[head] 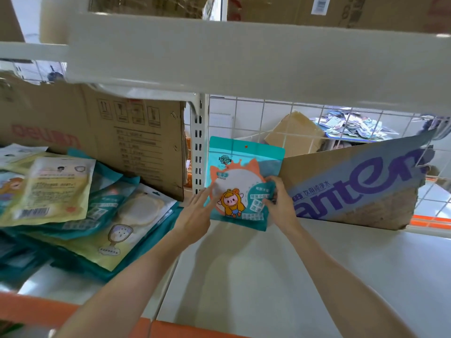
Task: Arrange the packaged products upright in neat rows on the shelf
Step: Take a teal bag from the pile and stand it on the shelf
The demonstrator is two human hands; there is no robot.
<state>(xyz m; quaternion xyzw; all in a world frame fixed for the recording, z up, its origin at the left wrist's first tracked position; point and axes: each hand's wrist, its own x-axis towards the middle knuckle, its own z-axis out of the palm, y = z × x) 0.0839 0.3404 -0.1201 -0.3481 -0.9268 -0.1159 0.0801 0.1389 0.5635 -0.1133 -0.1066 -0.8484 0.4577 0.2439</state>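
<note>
A teal mirror packet (240, 172) with an orange cartoon figure stands upright at the back of the white shelf (280, 269), leaning near the wire grid and a cardboard flap. My right hand (280, 203) grips its lower right edge. My left hand (197, 213) lies with spread fingers flat against its lower left side. A heap of similar teal and yellow packets (73, 211) lies flat on the left part of the shelf.
A brown carton (117, 140) stands behind the heap on the left. A torn carton with blue lettering (361, 186) lies at the back right. A perforated shelf post (199, 142) rises between the two. Another shelf board (244, 57) hangs close overhead.
</note>
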